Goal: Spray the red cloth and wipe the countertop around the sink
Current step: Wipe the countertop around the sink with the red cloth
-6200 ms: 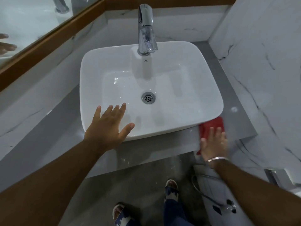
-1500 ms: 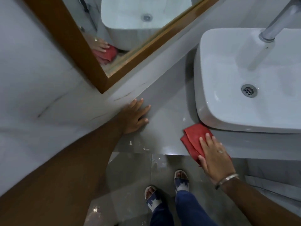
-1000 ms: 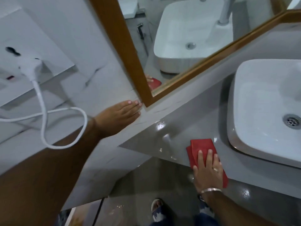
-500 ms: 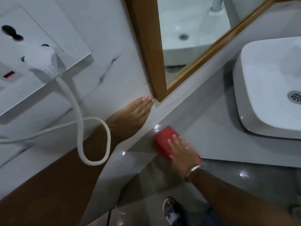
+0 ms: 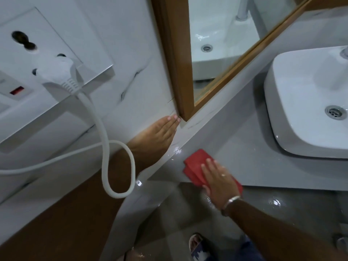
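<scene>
Right hand: we see the right hand (image 5: 218, 180) lower centre of the frame, palm down and fingers spread flat, pressing on the red cloth (image 5: 195, 166); a ring and a metal bangle show on it.
Red cloth: folded, lying on the grey countertop (image 5: 244, 147) near its front edge, left of the sink (image 5: 301, 102) and well apart from it; part of it is hidden under our hand.
Left hand: the left hand (image 5: 158, 134) sits mid-frame, fingers straight and close together, laid flat against the white marble wall (image 5: 131, 53); it holds nothing, and its fingertips (image 5: 174, 118) are just beside the lower corner of the mirror frame (image 5: 175, 63).
Countertop: wet glints show beside the cloth.
Sink: white basin at the right edge, drain (image 5: 336, 112) visible.
Upper left of frame: a socket plate (image 5: 47, 53) with a white plug (image 5: 60, 74); its cable (image 5: 105, 140) loops in front of our left forearm.
Bottom of frame: a sandalled foot (image 5: 197, 245) on the glossy floor.
</scene>
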Demonstrator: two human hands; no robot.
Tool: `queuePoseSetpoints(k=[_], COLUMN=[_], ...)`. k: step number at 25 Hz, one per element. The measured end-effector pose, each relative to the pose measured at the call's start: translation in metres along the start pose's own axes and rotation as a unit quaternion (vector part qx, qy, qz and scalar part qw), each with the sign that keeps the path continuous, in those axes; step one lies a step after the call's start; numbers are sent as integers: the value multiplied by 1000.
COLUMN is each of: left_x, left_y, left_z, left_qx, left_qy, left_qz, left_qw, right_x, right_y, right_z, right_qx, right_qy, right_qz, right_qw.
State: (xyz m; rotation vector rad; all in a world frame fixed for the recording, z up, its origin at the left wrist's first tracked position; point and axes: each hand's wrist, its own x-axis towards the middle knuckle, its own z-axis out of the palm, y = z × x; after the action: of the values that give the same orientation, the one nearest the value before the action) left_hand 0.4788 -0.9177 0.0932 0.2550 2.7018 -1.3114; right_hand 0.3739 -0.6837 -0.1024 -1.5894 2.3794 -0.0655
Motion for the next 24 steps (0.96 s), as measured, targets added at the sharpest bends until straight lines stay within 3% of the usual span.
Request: queuePoseSetpoints(k=[2,4,7,8,10,12,13,15,18,21,22,24], left_x=[2,3,2,2,2,1,0,1,1,0,0,0], left_y=[-1,0,0,1,0,2,3,3,1,1,2,3], left_z=[1,3,5,5,6,6,6,5,4,2,2,0], left_qx=[3,10,21,23,30,39,47,41,24,14,7,-44], left_qy=[-3,-3,-29,-35,-40,-47,-49,-46,-25,-53,-84,-110], left_qz=[8,17,17,15,11,19,26,28,16,18,28,9], left_qw=[1000,1000,999,999,999,998,997,998,999,998,996,993], right_x=[-5,12,53,60,52,23,9,-14,-28,-2,3,1], right_y=[48,70,21,-5,-40,-25,2,76,167,155,140,117], right_z=[-3,-12,-25,-23,-11,-6,-10,-23,-52,-53,-48,-39], right_qx=[-15,-7,44,43,8,-35,-43,-58,-76,-76,-76,-76], right_qy=[21,11,43,35,-12,-50,-47,-41,-61,-80,-86,-107], right_qz=[42,142,270,245,82,-85,-115,-89,42,113,91,-42], right_qw=[999,990,961,968,997,994,991,994,994,987,989,990])
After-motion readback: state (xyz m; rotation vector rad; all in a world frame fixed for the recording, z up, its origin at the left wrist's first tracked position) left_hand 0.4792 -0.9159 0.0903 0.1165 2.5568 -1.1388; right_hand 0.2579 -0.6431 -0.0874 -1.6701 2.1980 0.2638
